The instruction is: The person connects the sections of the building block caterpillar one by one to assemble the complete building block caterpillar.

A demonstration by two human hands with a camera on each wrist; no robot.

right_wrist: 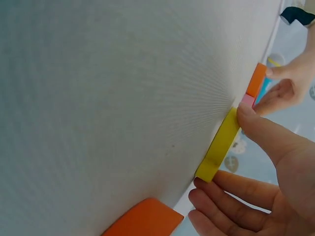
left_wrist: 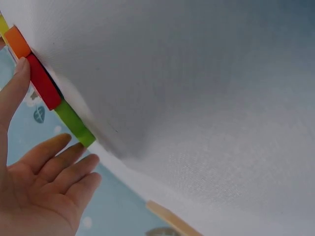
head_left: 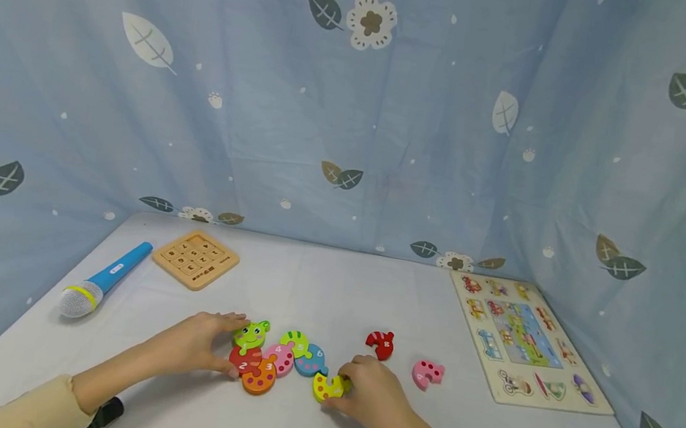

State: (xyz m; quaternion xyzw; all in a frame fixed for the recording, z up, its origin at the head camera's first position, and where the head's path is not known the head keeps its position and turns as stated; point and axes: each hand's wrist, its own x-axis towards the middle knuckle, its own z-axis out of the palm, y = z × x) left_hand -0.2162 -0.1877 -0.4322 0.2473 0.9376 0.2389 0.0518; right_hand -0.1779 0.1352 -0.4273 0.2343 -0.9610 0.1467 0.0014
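A caterpillar number puzzle lies in a joined row: green head piece (head_left: 250, 335), red piece 2 (head_left: 244, 360), orange piece 3 (head_left: 259, 377), pink piece 4 (head_left: 279, 358), green piece 5 (head_left: 295, 343) and blue piece 6 (head_left: 311, 362). My left hand (head_left: 200, 344) rests at the row's left end, thumb touching the red piece (left_wrist: 43, 82) and fairly straight fingers beside the green head (left_wrist: 74, 123). With thumb and fingers, my right hand (head_left: 375, 396) pinches a yellow dotted puzzle piece (right_wrist: 219, 145) on the table, at blue piece 6's lower right; fingers partly cover it.
A red piece 8 (head_left: 381, 345) and a pink dotted piece (head_left: 427, 374) lie right of the row. Behind on the left are a wooden number board (head_left: 196, 260) and a blue toy microphone (head_left: 107, 279). A picture puzzle board (head_left: 526, 345) lies at the right.
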